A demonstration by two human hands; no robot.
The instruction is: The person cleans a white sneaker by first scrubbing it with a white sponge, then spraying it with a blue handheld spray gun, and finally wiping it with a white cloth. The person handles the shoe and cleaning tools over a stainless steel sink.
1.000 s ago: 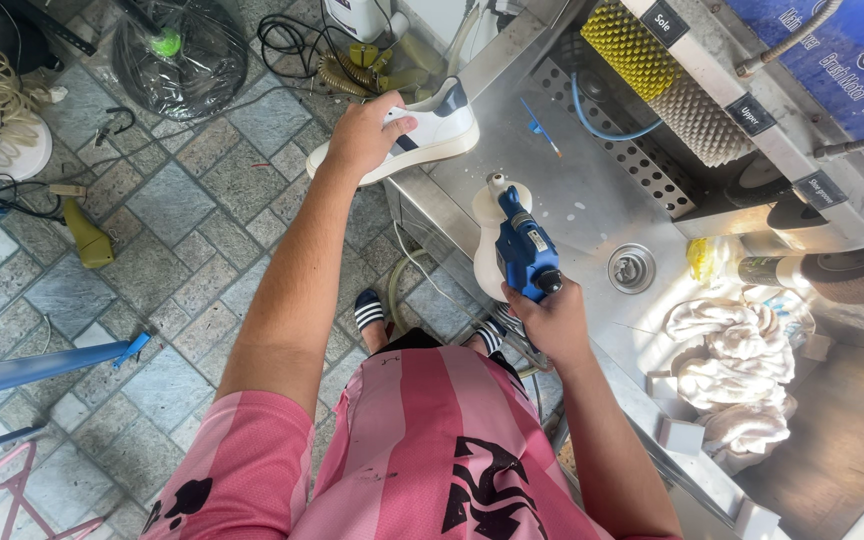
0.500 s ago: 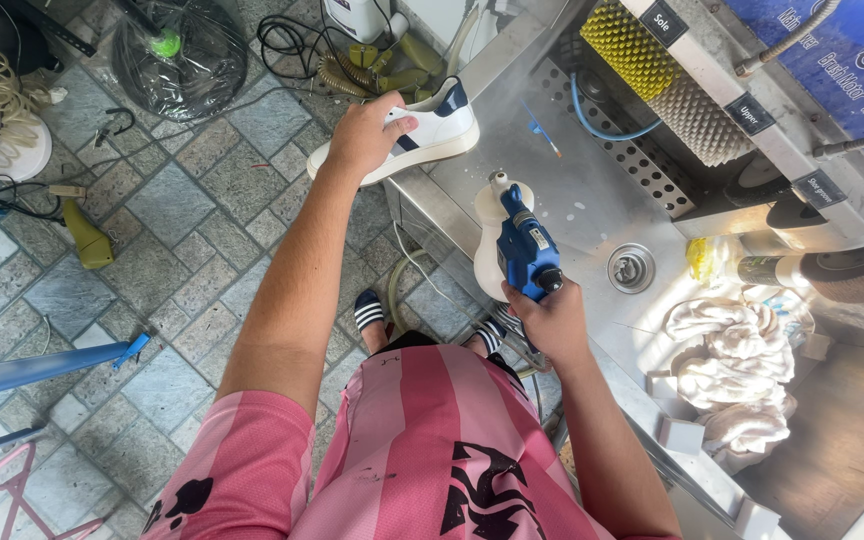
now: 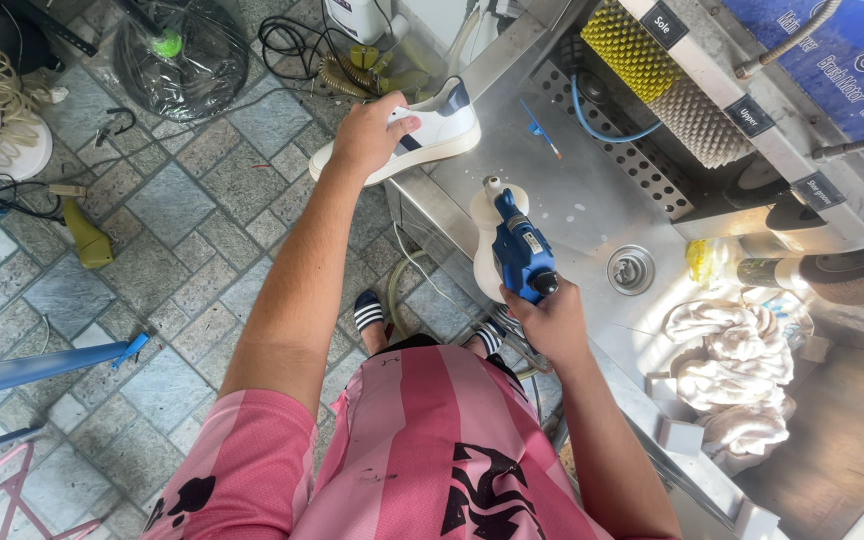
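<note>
My left hand grips a white sneaker with a dark heel patch, held sideways over the near corner of a steel wash bench. My right hand holds a blue spray gun by its handle, nozzle pointing toward the sneaker. A second white shoe stands upright on the bench right behind the gun, partly hidden by it.
On the bench are a round drain, a small blue brush, crumpled white cloths and a yellow rag. Yellow and grey roller brushes sit at the back. Cables, a bagged fan and a blue chair lie on the tiled floor.
The spray gun has shifted slightly left and up toward the sneaker. My left hand and the sneaker have barely moved.
</note>
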